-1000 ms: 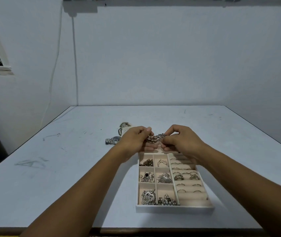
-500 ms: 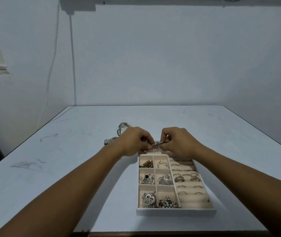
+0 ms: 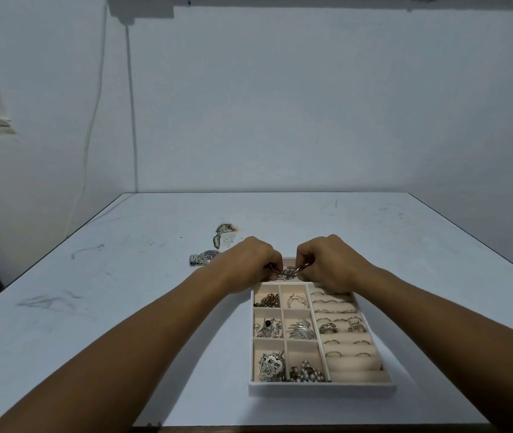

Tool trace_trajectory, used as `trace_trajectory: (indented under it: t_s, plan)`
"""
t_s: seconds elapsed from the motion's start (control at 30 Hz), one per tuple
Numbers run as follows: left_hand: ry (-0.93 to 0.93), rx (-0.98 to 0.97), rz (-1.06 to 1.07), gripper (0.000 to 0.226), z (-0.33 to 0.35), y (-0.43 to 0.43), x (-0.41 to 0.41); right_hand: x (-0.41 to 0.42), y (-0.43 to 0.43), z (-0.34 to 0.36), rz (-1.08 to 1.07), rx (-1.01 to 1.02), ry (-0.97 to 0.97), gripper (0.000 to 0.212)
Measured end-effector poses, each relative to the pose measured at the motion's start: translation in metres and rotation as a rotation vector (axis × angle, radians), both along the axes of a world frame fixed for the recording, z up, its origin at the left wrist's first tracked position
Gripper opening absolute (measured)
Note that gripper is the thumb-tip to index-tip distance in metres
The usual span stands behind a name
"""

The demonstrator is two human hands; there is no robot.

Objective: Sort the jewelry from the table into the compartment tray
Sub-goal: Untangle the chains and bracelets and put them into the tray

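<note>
A white compartment tray (image 3: 321, 388) with beige lining sits on the table near the front edge. Its small left compartments hold brooches, chains and earrings; its right side holds rings in padded slots. My left hand (image 3: 244, 265) and my right hand (image 3: 330, 264) each pinch one end of a silver chain bracelet (image 3: 289, 271). The bracelet hangs low over the tray's far compartment, whose floor my hands mostly hide. A silver wristwatch (image 3: 202, 257) and a leaf-shaped piece of jewelry (image 3: 224, 234) lie on the table left of and beyond my left hand.
The white table (image 3: 124, 307) carries scuff marks at the left. Its front edge runs along the bottom of the view, and walls close in behind and at both sides. A cable (image 3: 132, 104) hangs down the back wall.
Both hands have lowered with the bracelet, from above the tray's far end down into its far compartment. The bracelet now sags between my fingers.
</note>
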State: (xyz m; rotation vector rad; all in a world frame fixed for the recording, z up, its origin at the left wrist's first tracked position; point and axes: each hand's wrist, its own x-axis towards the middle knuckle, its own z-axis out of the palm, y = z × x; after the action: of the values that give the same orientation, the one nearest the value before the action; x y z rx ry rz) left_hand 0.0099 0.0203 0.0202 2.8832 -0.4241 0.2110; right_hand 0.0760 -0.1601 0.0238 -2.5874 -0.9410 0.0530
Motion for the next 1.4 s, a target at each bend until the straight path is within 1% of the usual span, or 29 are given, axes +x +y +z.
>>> trace_trajectory:
  t_s: [0.03, 0.23, 0.47, 0.6, 0.67, 0.8, 0.9, 0.97, 1.13, 1.33, 1.4]
  plan:
    - [-0.004, 0.024, -0.012, 0.019, 0.0, 0.001, 0.0, 0.001, 0.0, 0.001, -0.001, -0.018, -0.012, 0.008]
    - [-0.07, 0.136, -0.053, 0.024, -0.001, 0.01, -0.003, 0.003, -0.001, 0.003, 0.002, -0.144, -0.086, 0.015]
    - [-0.072, 0.205, 0.004, 0.028, 0.012, 0.022, -0.011, 0.0, -0.002, 0.009, 0.009, -0.286, -0.2, 0.019]
    - [-0.061, 0.195, 0.063, 0.028, 0.013, 0.022, -0.009, -0.004, 0.003, 0.011, 0.034, -0.208, -0.204, 0.019]
    - [-0.038, 0.179, 0.047, 0.026, 0.012, 0.017, -0.009, -0.006, 0.008, 0.011, 0.074, -0.161, -0.155, 0.02]
    - [0.033, 0.212, 0.048, 0.021, 0.014, 0.011, -0.002, -0.002, 0.015, 0.007, 0.112, -0.165, -0.056, 0.028]
    - [0.067, 0.216, 0.089, 0.026, 0.016, 0.011, 0.003, 0.001, 0.013, 0.004, 0.086, -0.151, -0.085, 0.018]
    - [0.049, 0.244, 0.102, 0.023, 0.015, 0.009, 0.004, 0.002, 0.01, 0.001, 0.059, -0.141, -0.121, 0.015]
    - [-0.03, 0.311, 0.155, 0.01, 0.014, 0.004, 0.002, 0.006, 0.005, -0.003, -0.024, -0.161, -0.207, 0.017]
    - [-0.111, 0.408, 0.178, 0.015, 0.013, 0.0, -0.001, 0.01, 0.003, -0.006, -0.046, -0.176, -0.296, 0.018]
    - [-0.136, 0.396, 0.162, 0.019, 0.014, -0.002, -0.001, 0.011, 0.002, -0.006, -0.031, -0.172, -0.306, 0.016]
